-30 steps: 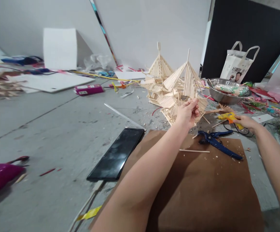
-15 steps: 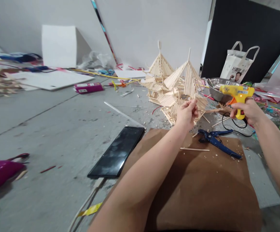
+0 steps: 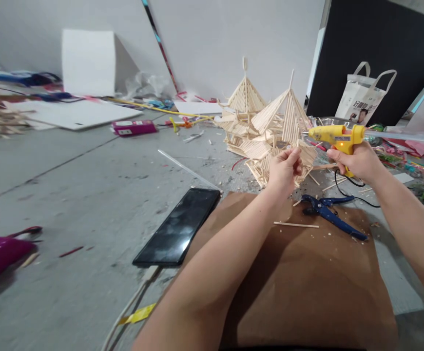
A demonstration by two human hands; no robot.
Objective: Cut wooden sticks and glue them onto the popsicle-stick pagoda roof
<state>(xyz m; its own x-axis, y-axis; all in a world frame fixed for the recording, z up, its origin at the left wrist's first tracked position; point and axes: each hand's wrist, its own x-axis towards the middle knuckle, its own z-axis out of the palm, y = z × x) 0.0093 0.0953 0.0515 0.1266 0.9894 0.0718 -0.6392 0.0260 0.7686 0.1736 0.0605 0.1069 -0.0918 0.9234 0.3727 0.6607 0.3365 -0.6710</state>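
Observation:
My right hand (image 3: pixel 361 163) is wrapped round the handle of a yellow hot glue gun (image 3: pixel 338 136), which has a clear glue stick out of its back. The gun's nozzle points left, close to the fingertips of my left hand (image 3: pixel 286 168). Those fingers are pinched on a small wooden stick (image 3: pixel 298 143), mostly hidden by them. Just behind my left hand stands a model building (image 3: pixel 265 124) of pale wooden sticks, with two pointed roofs. Blue cutters (image 3: pixel 331 217) and a loose wooden stick (image 3: pixel 296 224) lie below on a brown board (image 3: pixel 307 287).
A black phone (image 3: pixel 179 226) with a cable lies left of the board. Purple devices (image 3: pixel 133 127) rest on the grey floor. A white bag (image 3: pixel 361 95) leans on a black panel (image 3: pixel 391 44). Plastic scraps litter the right side, and the glue gun's black cord loops beneath it.
My right hand has brought the glue gun leftward, its nozzle now near my left fingertips. My left hand keeps its pinch almost in place. The view has shifted slightly.

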